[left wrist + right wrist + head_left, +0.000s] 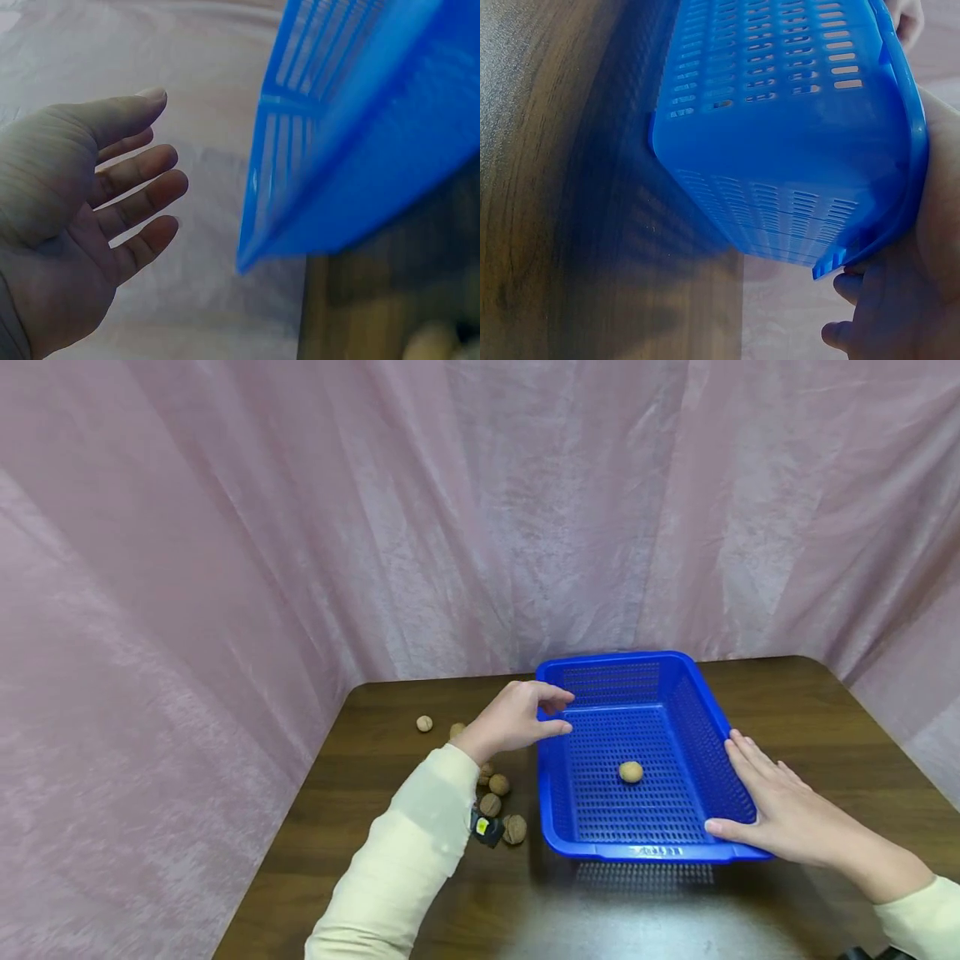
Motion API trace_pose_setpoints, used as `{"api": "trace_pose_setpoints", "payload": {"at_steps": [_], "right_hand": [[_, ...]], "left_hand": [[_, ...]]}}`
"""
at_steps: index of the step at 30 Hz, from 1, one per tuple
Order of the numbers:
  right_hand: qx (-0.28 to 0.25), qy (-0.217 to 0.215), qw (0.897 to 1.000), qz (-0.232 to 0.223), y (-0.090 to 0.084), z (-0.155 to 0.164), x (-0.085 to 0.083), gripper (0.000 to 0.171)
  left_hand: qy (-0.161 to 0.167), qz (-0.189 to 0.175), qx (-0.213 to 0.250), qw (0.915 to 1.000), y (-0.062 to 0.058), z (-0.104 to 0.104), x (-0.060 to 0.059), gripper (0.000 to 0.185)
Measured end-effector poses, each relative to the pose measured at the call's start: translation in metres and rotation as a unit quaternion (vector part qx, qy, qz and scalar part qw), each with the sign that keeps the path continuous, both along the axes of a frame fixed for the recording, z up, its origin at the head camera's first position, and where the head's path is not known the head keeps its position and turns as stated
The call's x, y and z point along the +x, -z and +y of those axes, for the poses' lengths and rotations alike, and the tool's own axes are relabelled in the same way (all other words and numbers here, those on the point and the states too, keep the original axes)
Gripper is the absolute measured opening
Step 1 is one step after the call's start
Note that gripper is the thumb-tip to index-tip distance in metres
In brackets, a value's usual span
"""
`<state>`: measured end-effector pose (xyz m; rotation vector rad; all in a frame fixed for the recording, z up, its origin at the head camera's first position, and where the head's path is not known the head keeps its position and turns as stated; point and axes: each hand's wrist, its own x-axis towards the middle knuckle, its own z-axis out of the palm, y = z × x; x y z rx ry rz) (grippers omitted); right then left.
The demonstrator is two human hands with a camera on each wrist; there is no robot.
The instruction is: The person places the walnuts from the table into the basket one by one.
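A blue perforated plastic basket [663, 852] stands on the table with one pale round nut [631, 772] on its floor. My left hand [525, 714] hovers over the basket's left rim, thumb and fingers apart and nothing between them; the left wrist view shows the same loose fingers [154, 176] beside the basket wall [375, 165]. At the front right corner my right hand [780, 802] holds the rim, its thumb over the inner side and its fingers along the right edge. From the right wrist, the basket's outer side [780, 142] shows, with fingertips just past the rim.
Several walnuts [498, 785] lie on the wooden table [360, 802] left of the basket, partly hidden by the left forearm. A smaller pale nut [424, 723] sits farther back. Pink curtains [570, 527] hang behind the table.
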<state>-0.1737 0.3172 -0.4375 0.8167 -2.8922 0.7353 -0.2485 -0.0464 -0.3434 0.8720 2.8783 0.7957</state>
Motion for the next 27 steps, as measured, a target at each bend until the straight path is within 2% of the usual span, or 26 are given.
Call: {"api": "trace_pose_setpoints", "payload": {"at_steps": [5,12,17,21,27], "right_hand": [[0.0,0.002,1.0,0.006,-0.001,0.0,0.001,0.106],[-0.002,0.001,1.0,-0.001,-0.003,-0.002,0.0,0.106],[0.001,0.004,1.0,-0.007,-0.005,-0.001,-0.001,0.107],[0.002,0.003,1.0,-0.012,-0.005,-0.002,-0.001,0.108],[0.0,0.005,1.0,-0.017,-0.004,-0.004,0.0,0.107]], "left_hand": [[-0.029,-0.015,0.025,0.9991,0.015,-0.042,0.017,0.041],[-0.068,-0.022,0.076,0.9945,0.056,-0.088,0.048,0.035],[-0.08,-0.016,0.116,0.9899,0.088,-0.102,0.069,0.031],[-0.084,-0.005,0.138,0.9868,0.107,-0.105,0.082,0.031],[-0.082,-0.002,0.154,0.9846,0.132,-0.104,0.093,0.033]]}}
